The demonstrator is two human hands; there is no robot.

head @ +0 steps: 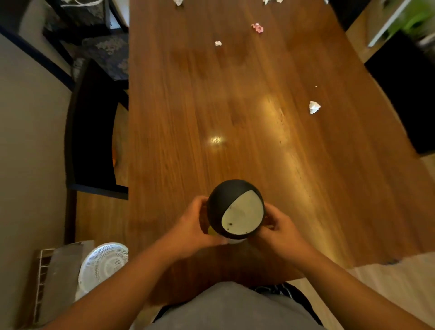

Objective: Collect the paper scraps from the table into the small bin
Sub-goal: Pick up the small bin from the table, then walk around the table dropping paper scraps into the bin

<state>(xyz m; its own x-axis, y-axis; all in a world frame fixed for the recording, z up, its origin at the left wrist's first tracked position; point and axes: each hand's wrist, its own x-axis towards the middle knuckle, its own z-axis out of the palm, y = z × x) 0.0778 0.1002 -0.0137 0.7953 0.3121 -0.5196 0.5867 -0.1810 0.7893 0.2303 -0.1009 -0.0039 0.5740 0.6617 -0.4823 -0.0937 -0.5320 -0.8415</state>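
Note:
A small bin [226,205] with a black domed top and a pale swing flap stands at the near end of the wooden table [188,117]. My left hand [190,226] grips its left side and my right hand [280,228] grips its right side. Crumpled paper scraps lie farther up the table: a white one [314,107] at the right, a small white one [218,43] in the middle, a pink one [257,27] beyond it. More white scraps [178,2] sit at the far edge of the view.
A dark chair [94,132] stands along the table's left side. A white fan [103,263] and a wire rack [44,278] sit on the floor at lower left. A black object [407,94] stands off the table's right edge.

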